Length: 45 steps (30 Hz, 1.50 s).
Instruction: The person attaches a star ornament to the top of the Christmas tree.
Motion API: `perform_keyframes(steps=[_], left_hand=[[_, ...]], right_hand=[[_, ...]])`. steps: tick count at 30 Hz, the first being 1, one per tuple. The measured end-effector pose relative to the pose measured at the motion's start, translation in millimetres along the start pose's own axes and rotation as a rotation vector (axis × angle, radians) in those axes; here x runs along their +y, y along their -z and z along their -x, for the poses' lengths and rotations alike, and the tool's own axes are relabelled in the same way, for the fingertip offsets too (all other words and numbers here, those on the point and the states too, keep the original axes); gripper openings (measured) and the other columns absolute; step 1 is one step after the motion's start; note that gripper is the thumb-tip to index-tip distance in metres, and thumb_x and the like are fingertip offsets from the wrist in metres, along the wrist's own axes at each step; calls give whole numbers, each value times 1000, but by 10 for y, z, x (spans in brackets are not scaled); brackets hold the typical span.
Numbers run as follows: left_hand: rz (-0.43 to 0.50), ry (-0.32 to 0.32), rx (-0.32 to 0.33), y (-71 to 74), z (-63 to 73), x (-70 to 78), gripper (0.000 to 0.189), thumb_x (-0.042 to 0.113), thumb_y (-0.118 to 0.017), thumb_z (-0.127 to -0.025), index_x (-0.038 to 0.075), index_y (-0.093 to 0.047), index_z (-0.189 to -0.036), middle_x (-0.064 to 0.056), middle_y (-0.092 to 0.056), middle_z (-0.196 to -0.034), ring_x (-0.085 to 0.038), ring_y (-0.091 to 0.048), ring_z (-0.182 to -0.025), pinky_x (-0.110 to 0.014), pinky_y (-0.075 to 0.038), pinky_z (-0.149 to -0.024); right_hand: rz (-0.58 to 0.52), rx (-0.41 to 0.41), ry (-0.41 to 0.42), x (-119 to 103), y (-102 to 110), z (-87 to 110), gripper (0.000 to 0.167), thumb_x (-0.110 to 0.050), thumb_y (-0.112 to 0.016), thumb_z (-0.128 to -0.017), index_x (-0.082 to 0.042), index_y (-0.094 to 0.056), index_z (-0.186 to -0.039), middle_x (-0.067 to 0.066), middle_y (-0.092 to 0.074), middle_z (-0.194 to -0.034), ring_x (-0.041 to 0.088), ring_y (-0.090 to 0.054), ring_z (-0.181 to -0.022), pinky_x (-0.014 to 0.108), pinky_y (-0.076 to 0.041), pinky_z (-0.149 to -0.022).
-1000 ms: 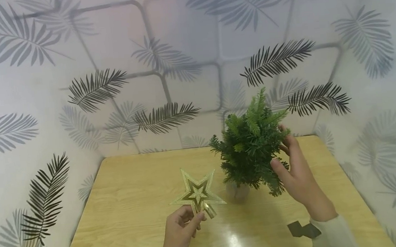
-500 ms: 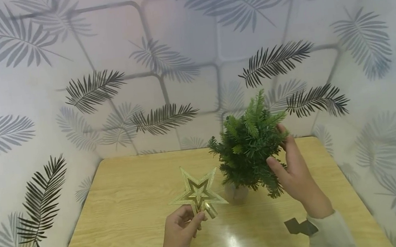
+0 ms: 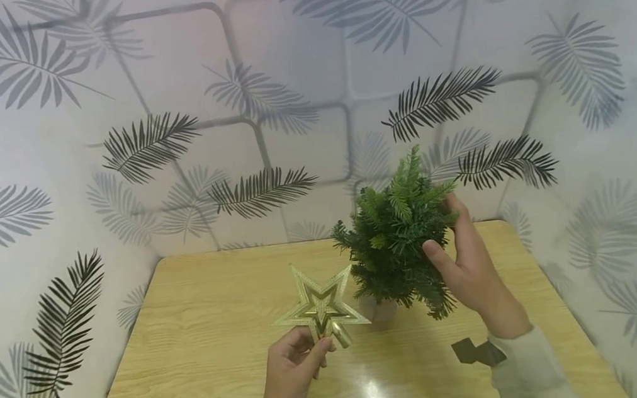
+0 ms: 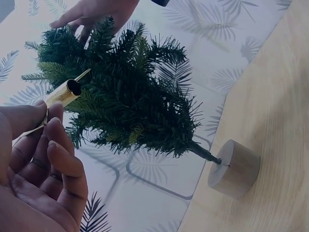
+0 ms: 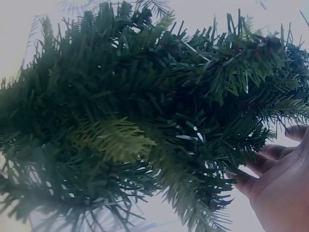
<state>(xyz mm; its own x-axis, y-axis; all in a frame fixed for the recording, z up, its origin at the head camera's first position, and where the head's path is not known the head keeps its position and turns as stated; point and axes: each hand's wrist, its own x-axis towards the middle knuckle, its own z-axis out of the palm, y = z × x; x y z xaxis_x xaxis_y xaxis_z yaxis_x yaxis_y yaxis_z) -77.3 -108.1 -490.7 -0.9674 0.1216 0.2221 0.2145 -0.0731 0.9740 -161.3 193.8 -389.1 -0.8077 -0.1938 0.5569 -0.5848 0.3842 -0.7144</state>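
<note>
In the head view my left hand (image 3: 290, 369) pinches a gold star tree topper (image 3: 321, 306) by its bottom point, thumb in front. The topper's hollow gold tube (image 4: 63, 94) shows its dark opening in the left wrist view. A small artificial Christmas tree (image 3: 397, 249) stands just right of the star, on a round wooden base (image 4: 236, 169). At the tree's right side is my right hand (image 3: 473, 277), its fingers loosely spread against the outer branches and the thumb apart in front. Needles hide some of its fingertips.
Both stand over a light wooden table (image 3: 205, 335) that ends at a pale wall covering (image 3: 294, 55) with leaf prints. A dark angular patch (image 3: 478, 352) shows beside the right sleeve (image 3: 529, 364). Light glares off the table's front middle.
My left hand has brought the star slightly up and right, closer to the tree. The right hand has slid a little up along the branches. The head view has shifted slightly.
</note>
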Motion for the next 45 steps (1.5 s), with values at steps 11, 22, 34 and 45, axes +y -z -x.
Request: perform_keyframes(steps=[11,22,34,45], left_hand=[[5,-20,17,-14,-20,62,7,0,-68,-98,-6,-68,-101,-5,-72,-87,-5,-58,-66,-16,-50,-54],[7,-97,-5,-34,-63,132,5,-3,-66,-98,-7,-68,-100,-6,-72,-87,-4,-58,-66,-17,-49,-54],[20,-108,-10,-77,-117,220,4,-4,-67,-97,-8,-67,-98,-8,-72,-85,-6,-59,-64,-18,-49,-52],[15,-153,-27,-96,-178,295,4,-5,-67,-96,-7,-68,-100,-7,-72,-85,-6,-59,-64,-20,-50,-51]], right_hand=[[-21,84,132,22,36,-173,60,-30,-59,-107,-10,-36,-159,3,-38,-163,22,-43,-137,35,-40,-103],[-154,122,167,-105,55,-358,51,-3,-58,-101,-1,-47,-151,12,-51,-151,23,-52,-131,30,-43,-107],[-69,216,208,-226,-19,-486,37,6,-61,-96,6,-62,-133,16,-61,-139,26,-52,-136,32,-41,-113],[-48,254,178,-304,-48,-572,30,7,-68,-93,5,-68,-124,16,-71,-117,13,-62,-114,27,-45,-103]])
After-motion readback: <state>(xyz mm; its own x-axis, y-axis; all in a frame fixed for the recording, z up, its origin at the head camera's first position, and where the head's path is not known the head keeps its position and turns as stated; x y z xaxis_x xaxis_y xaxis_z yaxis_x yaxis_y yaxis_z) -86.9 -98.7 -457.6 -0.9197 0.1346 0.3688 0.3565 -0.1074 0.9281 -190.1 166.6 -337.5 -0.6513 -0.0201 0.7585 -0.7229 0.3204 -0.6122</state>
